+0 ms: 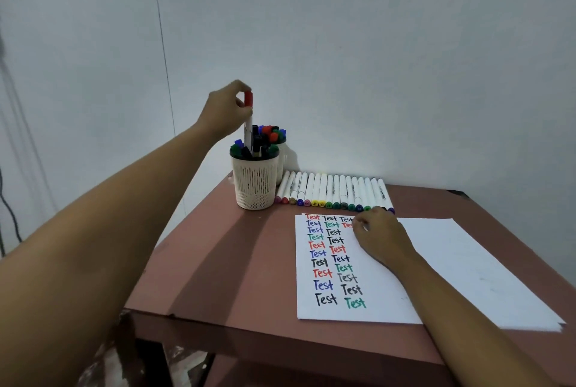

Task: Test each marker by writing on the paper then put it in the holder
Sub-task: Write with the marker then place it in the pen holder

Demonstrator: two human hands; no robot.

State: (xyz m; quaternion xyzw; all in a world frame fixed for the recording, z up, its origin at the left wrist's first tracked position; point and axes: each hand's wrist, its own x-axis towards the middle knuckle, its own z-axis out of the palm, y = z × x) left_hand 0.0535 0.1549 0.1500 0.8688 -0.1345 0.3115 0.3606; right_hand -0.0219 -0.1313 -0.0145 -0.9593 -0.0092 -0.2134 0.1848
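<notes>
My left hand (226, 107) pinches a red-capped white marker (248, 115) by its top end. The marker stands upright, its lower end down among several capped markers in the cream mesh holder (255, 182). My right hand (378, 235) rests on the white paper (330, 265), fingers loosely curled near the top rows. The paper carries the word "Test" many times in red, blue, green and black. A row of several white markers (333, 191) with coloured end caps lies on the table behind the paper.
A second holder (280, 149) full of markers stands just behind the first. More white sheets (467, 262) lie under and right of the written sheet. The brown table (224, 262) ends at the left and front edges, and a white wall rises behind it.
</notes>
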